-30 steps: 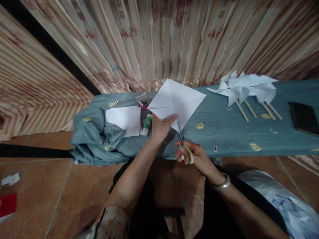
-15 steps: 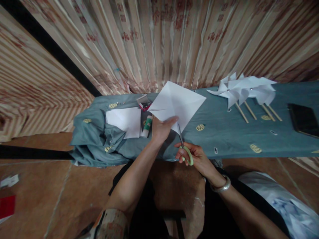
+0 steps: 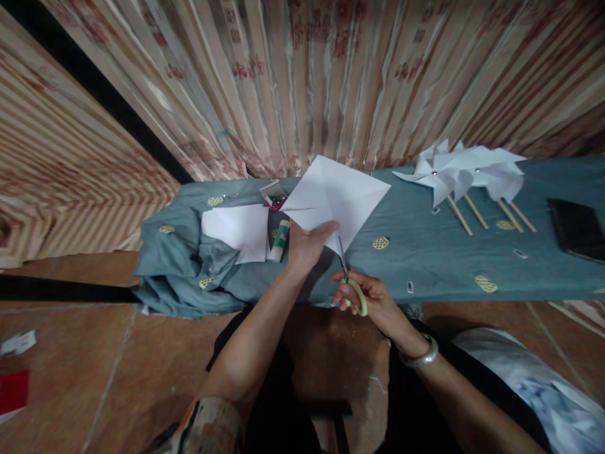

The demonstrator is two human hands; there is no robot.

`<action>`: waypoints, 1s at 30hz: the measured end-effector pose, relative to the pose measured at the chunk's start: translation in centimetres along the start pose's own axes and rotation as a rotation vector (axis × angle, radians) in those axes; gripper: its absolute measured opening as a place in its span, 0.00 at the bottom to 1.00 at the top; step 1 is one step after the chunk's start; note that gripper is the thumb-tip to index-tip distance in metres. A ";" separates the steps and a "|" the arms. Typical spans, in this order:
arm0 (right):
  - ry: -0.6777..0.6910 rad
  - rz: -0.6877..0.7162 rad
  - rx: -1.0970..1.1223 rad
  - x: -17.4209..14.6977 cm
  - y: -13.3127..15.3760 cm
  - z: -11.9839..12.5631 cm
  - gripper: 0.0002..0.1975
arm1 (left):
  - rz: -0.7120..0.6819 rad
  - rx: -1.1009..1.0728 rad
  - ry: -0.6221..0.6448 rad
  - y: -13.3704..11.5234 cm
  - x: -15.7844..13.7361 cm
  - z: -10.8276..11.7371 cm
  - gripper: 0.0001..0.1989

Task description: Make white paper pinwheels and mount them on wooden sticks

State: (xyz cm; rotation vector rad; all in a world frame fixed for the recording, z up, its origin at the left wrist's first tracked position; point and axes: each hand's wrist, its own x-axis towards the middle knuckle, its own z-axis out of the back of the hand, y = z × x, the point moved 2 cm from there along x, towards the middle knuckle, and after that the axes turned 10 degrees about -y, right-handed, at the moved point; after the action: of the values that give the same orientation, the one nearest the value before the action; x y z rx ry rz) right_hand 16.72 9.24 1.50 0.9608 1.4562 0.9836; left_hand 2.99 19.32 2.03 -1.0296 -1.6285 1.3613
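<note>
A square sheet of white paper [image 3: 347, 189], turned like a diamond and creased, is pinched at its lower left by my left hand [image 3: 307, 244], thumb on top. One slit runs in from its left corner. My right hand [image 3: 362, 293] grips green-handled scissors [image 3: 358, 297], whose blades meet the sheet's bottom corner. How far the blades are apart is hard to make out. Just left of my left hand lies a green and white glue stick [image 3: 280, 241], and behind it an open small box [image 3: 274, 195] with shiny metal bits inside.
White paper sheets [image 3: 241, 230] lie on the teal cloth [image 3: 439, 265] at left. Several paper pinwheels [image 3: 466, 173] on wooden sticks rest at the right, beside a dark phone-like object [image 3: 574, 227]. A pleated curtain [image 3: 321, 82] hangs behind; a black pole [image 3: 108, 101] slants at left.
Almost nothing differs. The sheet, both hands and the scissors keep their places, with only a very slight shift of the whole view.
</note>
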 end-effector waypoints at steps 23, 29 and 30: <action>-0.015 -0.027 0.026 0.1 -0.1 -0.4 0.22 | 0.032 -0.009 -0.013 0.1 0.0 0.2 0.16; -0.026 -0.046 0.030 0.2 -0.1 -0.4 0.23 | 0.035 0.008 -0.016 -0.1 0.0 0.2 0.15; -0.024 -0.044 0.026 0.1 0.0 -0.5 0.23 | 0.038 0.003 -0.015 -0.1 0.0 0.2 0.15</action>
State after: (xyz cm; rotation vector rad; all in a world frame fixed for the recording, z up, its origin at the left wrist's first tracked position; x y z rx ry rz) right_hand 16.25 9.34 1.47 0.9525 1.4669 0.9208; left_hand 2.83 19.28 2.08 -1.0561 -1.6248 1.3989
